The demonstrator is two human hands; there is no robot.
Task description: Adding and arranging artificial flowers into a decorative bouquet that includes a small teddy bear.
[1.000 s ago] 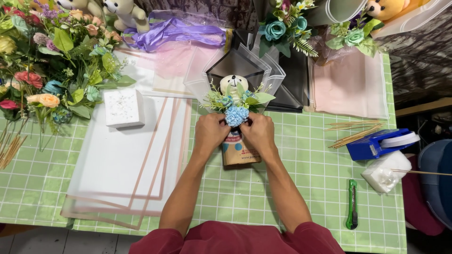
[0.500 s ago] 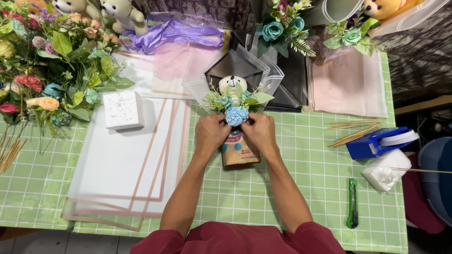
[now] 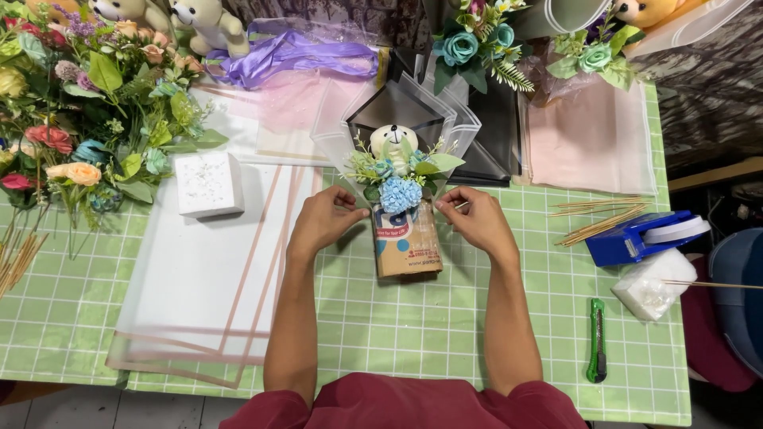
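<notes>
Both hands sit at the middle of the green checked tablecloth [image 3: 445, 334], one on each side of a small bouquet [image 3: 400, 187] with a little teddy bear [image 3: 393, 141] and a blue flower [image 3: 400, 193], wrapped in clear and dark sheets above a brown paper base [image 3: 407, 246]. The left hand [image 3: 326, 218] pinches the wrap's left edge with curled fingers; the right hand [image 3: 475, 218] pinches the right edge. White sheets [image 3: 191, 286] lie to the left, a blue tape dispenser [image 3: 636, 238] and green cutter [image 3: 596, 340] to the right
</notes>
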